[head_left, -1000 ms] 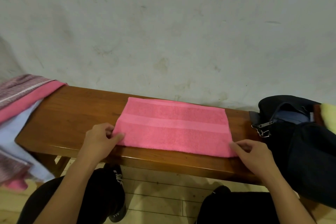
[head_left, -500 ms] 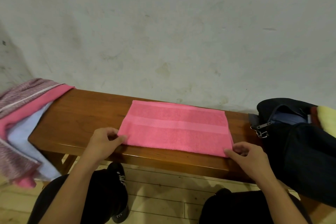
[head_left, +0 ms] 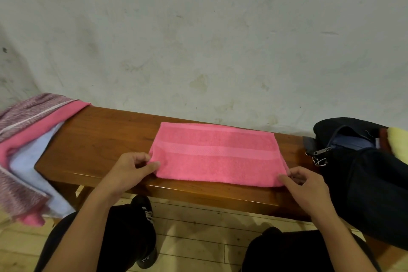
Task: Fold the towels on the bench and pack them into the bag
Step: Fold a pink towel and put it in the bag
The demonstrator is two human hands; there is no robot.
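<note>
A pink towel [head_left: 217, 154], folded into a flat rectangle, lies in the middle of the wooden bench [head_left: 106, 137]. My left hand [head_left: 130, 170] pinches its near left corner. At the near right corner, my right hand [head_left: 305, 185] pinches the towel's edge. A dark bag [head_left: 371, 179] with its zip open lies on the bench's right end, a blue lining and something pale yellow showing at its mouth. A pile of unfolded towels [head_left: 28, 146], pink, white and woven purple, hangs over the bench's left end.
A stained white wall [head_left: 198, 40] rises right behind the bench. Below the bench is a pale wooden floor [head_left: 198, 238], with my dark-trousered knees and a black shoe [head_left: 143, 227] in front of it.
Both hands have tightened their pinch on the towel's near corners. The view has shifted slightly, so the bench and towel sit a little to the right.
</note>
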